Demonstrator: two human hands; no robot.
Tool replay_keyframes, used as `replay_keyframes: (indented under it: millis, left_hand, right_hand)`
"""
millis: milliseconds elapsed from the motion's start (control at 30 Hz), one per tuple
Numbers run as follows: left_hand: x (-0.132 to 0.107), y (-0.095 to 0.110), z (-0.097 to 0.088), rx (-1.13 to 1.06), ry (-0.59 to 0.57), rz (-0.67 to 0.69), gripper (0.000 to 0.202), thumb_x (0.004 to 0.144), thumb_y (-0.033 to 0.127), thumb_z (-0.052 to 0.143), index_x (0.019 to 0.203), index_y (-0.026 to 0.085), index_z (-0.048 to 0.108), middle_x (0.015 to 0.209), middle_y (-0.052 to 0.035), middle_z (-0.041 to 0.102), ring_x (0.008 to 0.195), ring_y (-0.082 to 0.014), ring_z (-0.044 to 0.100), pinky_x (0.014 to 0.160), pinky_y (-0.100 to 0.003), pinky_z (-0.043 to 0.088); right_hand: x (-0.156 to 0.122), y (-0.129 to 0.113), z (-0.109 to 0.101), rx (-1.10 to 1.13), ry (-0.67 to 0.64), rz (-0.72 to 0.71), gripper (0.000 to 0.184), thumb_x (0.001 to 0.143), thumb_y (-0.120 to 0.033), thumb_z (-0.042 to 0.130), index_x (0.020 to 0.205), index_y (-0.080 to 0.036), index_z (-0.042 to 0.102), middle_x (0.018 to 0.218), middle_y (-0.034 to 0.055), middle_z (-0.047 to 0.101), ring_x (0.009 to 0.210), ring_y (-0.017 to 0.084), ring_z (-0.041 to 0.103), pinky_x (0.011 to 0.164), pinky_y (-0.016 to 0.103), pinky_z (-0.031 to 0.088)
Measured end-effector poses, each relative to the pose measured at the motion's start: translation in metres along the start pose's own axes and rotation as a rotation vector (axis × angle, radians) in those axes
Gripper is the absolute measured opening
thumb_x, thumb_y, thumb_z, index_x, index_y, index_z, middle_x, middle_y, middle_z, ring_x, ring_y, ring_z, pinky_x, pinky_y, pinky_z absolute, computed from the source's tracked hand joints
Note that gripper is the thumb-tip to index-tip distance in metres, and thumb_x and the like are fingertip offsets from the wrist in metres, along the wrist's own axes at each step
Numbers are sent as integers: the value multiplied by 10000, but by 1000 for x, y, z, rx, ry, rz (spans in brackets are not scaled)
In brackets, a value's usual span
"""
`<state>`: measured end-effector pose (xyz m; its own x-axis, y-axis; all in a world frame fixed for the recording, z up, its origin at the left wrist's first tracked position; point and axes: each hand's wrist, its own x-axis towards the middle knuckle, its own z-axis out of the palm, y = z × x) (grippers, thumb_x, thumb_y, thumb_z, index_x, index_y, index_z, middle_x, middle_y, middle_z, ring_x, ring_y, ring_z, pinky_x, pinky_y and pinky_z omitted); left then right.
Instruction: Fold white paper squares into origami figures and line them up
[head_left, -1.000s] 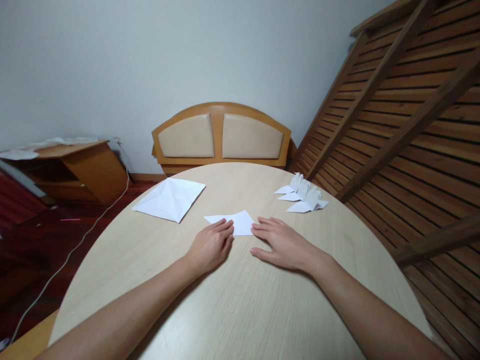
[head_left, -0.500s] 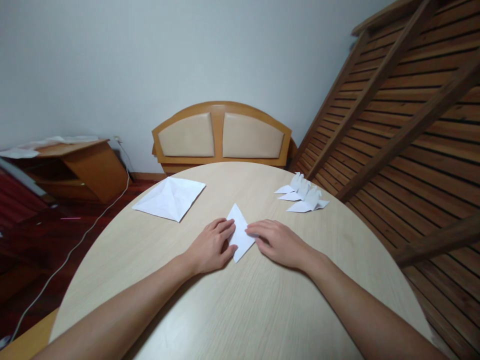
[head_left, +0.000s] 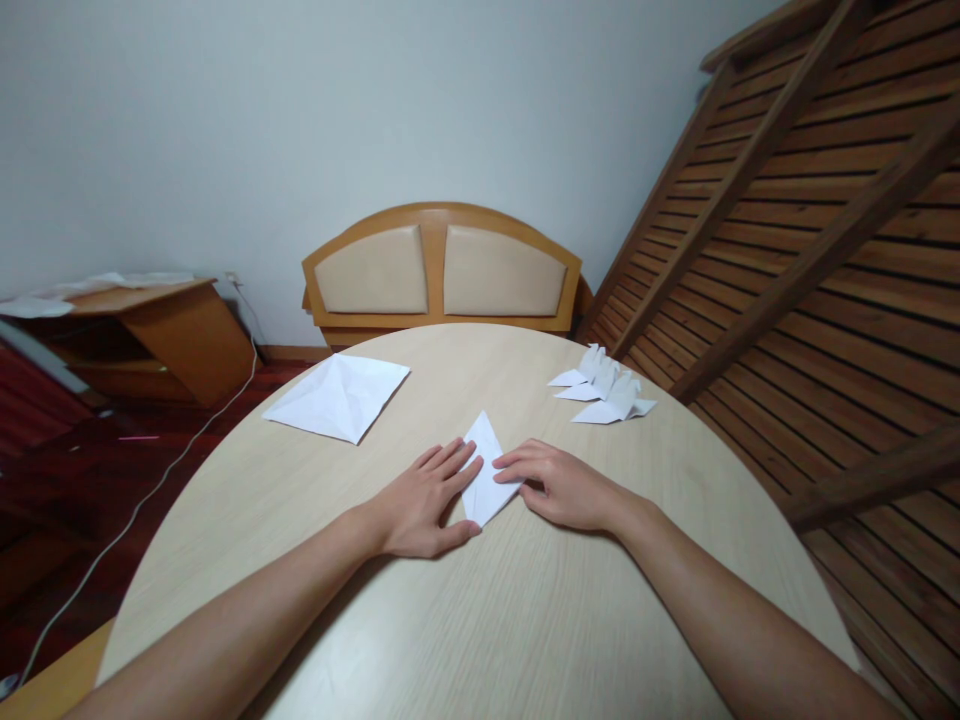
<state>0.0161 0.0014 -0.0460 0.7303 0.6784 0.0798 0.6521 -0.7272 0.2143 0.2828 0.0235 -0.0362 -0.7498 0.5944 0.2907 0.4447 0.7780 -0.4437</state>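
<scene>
A small folded paper [head_left: 486, 490], white and diamond-shaped, lies on the table between my hands, one point facing me. My left hand [head_left: 424, 500] rests flat with fingers spread. Its fingertips press the left edge of the paper and its thumb touches near the bottom point. At the right corner, my right hand [head_left: 559, 485] has its fingers bent over the paper, with the thumb tucked close beneath them, pinching that edge. Part of the right corner is hidden by these fingers.
A larger creased paper sheet [head_left: 337, 400] lies at the back left of the round table [head_left: 480, 640]. Several folded paper birds [head_left: 611, 400] stand in a row at the back right. Behind are a headboard [head_left: 435, 265] and leaning wooden slats [head_left: 810, 260].
My left hand has opened wider, its thumb moving down to the bottom point. The paper has shifted slightly right, and a crease line now shows on it. My right hand's fingers have bent more.
</scene>
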Motion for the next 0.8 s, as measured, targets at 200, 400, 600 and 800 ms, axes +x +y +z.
replay_keyframes:
  millis: [200, 400, 600, 800]
  left_hand:
    - [0, 3, -5, -1, -8, 61, 867, 873, 579, 602, 1547, 123, 306, 1617, -227, 246, 1494, -393, 233, 1188, -561, 257]
    - [0, 7, -10, -63, 29, 144, 704, 946, 496, 526, 1542, 189, 311, 1509, -170, 435, 1380, -353, 403, 1154, -539, 331]
    - [0, 9, -10, -53, 37, 128, 689, 920, 426, 553, 1528, 184, 336, 1499, -163, 442, 1354, -354, 419, 1147, -534, 340]
    - [1, 10, -9, -85, 61, 113, 814, 832, 411, 629, 1536, 175, 295, 1501, -157, 445, 1360, -371, 413, 1150, -537, 339]
  right_hand:
    - [1, -4, -4, 14, 1, 2, 288, 855, -93, 570, 1055, -224, 729, 1141, 56, 725, 1104, 208, 615, 1018, 390, 466]
    - [6, -11, -5, 20, 0, 38, 150, 906, -157, 568, 953, -213, 699, 997, 57, 716, 995, 218, 628, 949, 389, 476]
    - [9, -11, 1, -4, 47, 117, 127, 952, -280, 579, 983, -199, 670, 965, 65, 687, 952, 219, 619, 883, 368, 488]
    - [12, -7, 15, -37, 110, 151, 262, 943, -291, 600, 1190, -206, 618, 1077, 84, 675, 1029, 240, 601, 933, 398, 475]
